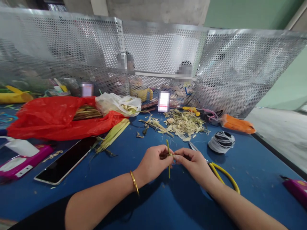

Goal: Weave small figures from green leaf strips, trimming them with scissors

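Charging end, far left: a white plug [22, 147] is sitting on a purple power strip [45, 149], beside a dark phone [68, 161] that is lying flat on the counter [134, 140].
Red bag: behind the phone, the red bag [48, 115] is lying spread and open, probably so that the dry strips [87, 112] inside are showing and easy to reach.
Leaf bundle: yellow-green leaves [115, 134] are lying lengthwise together, ends toward the wearer, an arrangement likely suiting one-by-one picking.
White bag: the white bag [112, 102] is gaping around pale scraps, just behind the bundle.
Left hand: the left hand [153, 161] is pinching the green stalk [169, 172] near its middle, apparently to steady it; both stalk ends are projecting past the fingers.
Green stalk: it is standing out roughly lengthwise, between the two hands and above the counter.
Right hand: the right hand [195, 164] is bringing thumb and fingers together against the stalk's middle; whether it is gripping anything there is too small to tell. The hands are working close together.
Shred heap: loose shreds [185, 124] are lying beyond the hands, seemingly out of their way.
Scissors: yellow-handled scissors [229, 177] are lying partly beneath the right arm, handles nearest the wearer.
Spool: wound pale thread [222, 142] is standing right of the scissors, probably within easy reach.
Orange packet: it [238, 124] is lying behind the spool.
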Demonstrator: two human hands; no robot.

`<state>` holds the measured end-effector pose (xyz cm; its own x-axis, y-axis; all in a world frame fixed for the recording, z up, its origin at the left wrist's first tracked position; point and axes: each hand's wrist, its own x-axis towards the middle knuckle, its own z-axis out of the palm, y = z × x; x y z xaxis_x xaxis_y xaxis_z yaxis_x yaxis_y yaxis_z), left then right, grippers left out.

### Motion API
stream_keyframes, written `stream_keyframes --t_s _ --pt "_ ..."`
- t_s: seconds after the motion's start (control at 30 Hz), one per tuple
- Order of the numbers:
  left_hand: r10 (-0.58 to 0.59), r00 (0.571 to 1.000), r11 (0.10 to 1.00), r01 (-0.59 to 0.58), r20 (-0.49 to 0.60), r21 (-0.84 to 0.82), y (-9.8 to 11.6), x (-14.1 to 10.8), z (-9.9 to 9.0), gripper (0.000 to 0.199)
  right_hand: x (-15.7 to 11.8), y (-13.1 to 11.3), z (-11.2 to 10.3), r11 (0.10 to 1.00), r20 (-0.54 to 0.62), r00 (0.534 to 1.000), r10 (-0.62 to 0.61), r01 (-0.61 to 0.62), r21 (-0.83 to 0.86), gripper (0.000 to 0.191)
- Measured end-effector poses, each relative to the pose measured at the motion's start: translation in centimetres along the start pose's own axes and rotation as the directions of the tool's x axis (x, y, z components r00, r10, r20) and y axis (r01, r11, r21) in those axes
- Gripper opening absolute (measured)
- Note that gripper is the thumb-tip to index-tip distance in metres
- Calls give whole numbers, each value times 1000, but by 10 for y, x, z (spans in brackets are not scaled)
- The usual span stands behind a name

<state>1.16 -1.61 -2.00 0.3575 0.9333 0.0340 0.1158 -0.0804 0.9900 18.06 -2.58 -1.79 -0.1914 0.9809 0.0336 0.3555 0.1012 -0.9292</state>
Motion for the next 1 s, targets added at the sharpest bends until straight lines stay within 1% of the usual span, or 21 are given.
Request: stream_keyframes --t_s 0.07,0.13,0.17,0.2,0.23,0.27,0.3,0.33,0.37,0.4,0.43,0.5,0.57,0.63,0.73,0.8,0.9,1.0 --pt "59 998 987 -59 -2 147 1 -3 0 12 0 4 2 997 -5 997 82 -82 3 23" --pt "114 993 944 -112 13 309 3 -5 -1 12 -1 4 0 992 -2 994 111 -111 -53 24" --pt "128 991 918 -129 29 376 4 -6 -2 12 -2 2 -2 991 21 997 79 -76 -113 23" --pt "126 991 899 -134 48 417 5 -7 -3 12 -2 0 -4 982 57 998 12 -1 -191 23" --pt "104 992 898 -124 71 421 6 -7 -3 12 -3 -3 -7 954 107 991 -84 111 -278 22" --pt "63 993 918 -97 99 384 6 -6 -4 10 -3 -6 -10 902 163 968 -192 240 -358 22" --pt "9 992 951 -48 129 307 6 -5 -5 8 -3 -8 -13 837 216 932 -290 357 -416 21" --pt "-53 986 980 21 157 199 6 -4 -5 7 -2 -9 -15 781 254 898 -359 438 -445 22" --pt "-116 977 992 104 179 73 6 -2 -5 7 -1 -10 -17 755 268 878 -396 477 -449 22" --pt "-176 965 981 189 192 -52 6 -1 -6 10 0 -9 -17 763 253 879 -404 477 -437 21" --pt "-229 953 951 263 198 -163 6 1 -6 14 1 -8 -18 796 212 896 -391 445 -411 20" --pt "-309 931 876 358 195 -324 6 3 -7 20 3 -4 -16 892 97 947 -307 322 -317 18" --pt "-336 919 814 393 204 -428 6 5 -9 22 5 -1 -14 964 2 982 -189 186 -190 20" --pt "-343 918 768 396 200 -502 7 6 -10 22 6 1 -12 994 -41 995 -88 85 -70 21" --pt "-363 918 730 386 159 -564 7 6 -11 22 6 0 -8 999 -67 997 -26 29 38 20" --pt "-360 920 721 380 156 -579 7 6 -10 21 3 -3 -5 995 -64 998 2 4 96 20" --pt "-300 929 719 368 215 -589 6 4 -7 19 -2 -7 4 977 10 998 56 -57 204 22" --pt "-277 923 708 385 269 -592 5 3 -4 21 -6 -8 12 953 73 993 89 -106 285 19"
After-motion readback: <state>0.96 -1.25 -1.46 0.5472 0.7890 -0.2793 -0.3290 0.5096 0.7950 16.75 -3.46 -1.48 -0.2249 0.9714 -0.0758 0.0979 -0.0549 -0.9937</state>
